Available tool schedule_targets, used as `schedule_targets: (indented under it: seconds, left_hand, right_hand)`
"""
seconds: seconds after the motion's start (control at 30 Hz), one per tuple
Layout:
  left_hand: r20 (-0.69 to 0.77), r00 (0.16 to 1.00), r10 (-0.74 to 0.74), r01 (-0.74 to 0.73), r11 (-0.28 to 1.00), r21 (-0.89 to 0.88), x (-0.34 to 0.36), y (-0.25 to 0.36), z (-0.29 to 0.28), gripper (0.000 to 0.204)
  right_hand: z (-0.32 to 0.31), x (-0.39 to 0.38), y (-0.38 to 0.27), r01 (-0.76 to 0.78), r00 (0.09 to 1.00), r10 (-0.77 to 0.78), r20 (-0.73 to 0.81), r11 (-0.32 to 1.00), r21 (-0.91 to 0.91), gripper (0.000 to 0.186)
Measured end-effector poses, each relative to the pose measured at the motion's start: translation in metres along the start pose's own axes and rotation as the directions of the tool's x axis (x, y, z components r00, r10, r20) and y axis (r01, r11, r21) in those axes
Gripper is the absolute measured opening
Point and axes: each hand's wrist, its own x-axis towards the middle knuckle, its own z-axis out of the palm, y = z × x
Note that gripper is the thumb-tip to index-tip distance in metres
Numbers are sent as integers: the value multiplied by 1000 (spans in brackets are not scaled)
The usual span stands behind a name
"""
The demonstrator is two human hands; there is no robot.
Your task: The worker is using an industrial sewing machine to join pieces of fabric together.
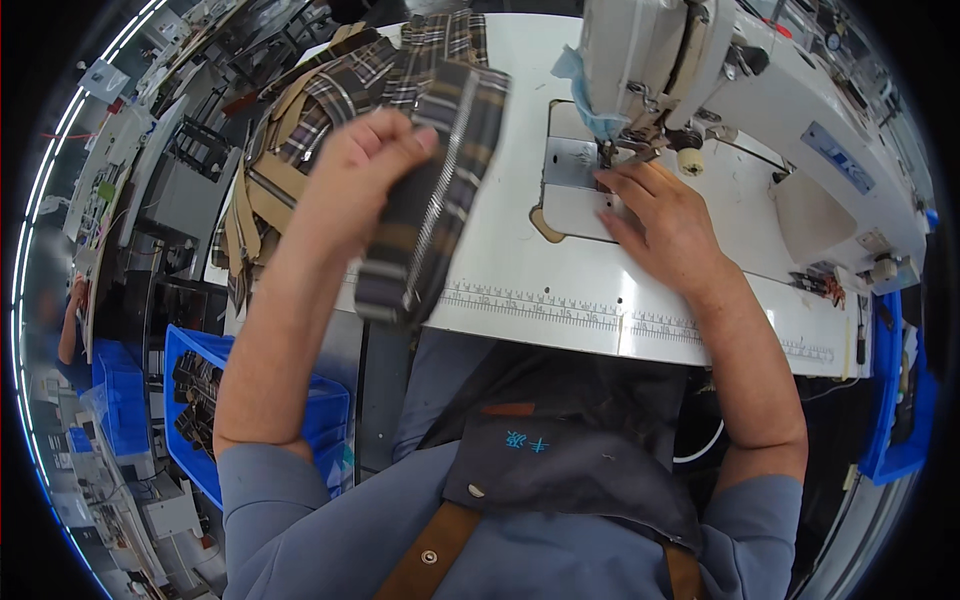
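Note:
My left hand (pixel 375 165) is closed on the edge of a dark plaid fabric piece (pixel 400 225) with a light metal zipper along it. The piece hangs over the table's front edge and is slightly blurred. At the sewing machine's (pixel 640 60) needle area, my right hand (pixel 665 215) has its thumb and fingers apart. Its fingertips are beside the presser foot (pixel 606 152), near the metal needle plate (pixel 572 162). No cloth shows under that hand. Left of my left hand lies a heap of plaid pieces with tan strips (pixel 275 180).
A white sewing table (pixel 500 290) with a printed ruler along its front spans the view. At the lower left stands a blue bin (pixel 325 400) holding plaid pieces; another blue bin (pixel 890 420) is at the right. Light blue cloth (pixel 590 100) hangs on the machine head.

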Motion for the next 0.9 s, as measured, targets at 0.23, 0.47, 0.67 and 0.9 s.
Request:
schedule_targets:
  seconds: [0.23, 0.47, 0.67, 0.9]
  left_hand:
    - [268, 859, -436, 507, 793, -337, -47, -48, 87, 14]
    - [203, 979, -7, -189, 327, 926, -14, -20, 95, 41]
    - [566, 714, 412, -685, 244, 687, 42, -69, 88, 34]
    - [524, 754, 395, -632, 223, 742, 43, -75, 93, 40]
  right_hand:
    - [-2, 5, -8, 46, 997, -40, -65, 994, 104, 53]
    - [7, -2, 4, 162, 984, -167, -61, 983, -87, 22]
    - [11, 1, 1, 228, 971, -233, -49, 969, -92, 24]
    - [12, 2, 9, 250, 965, -254, -70, 967, -55, 25]
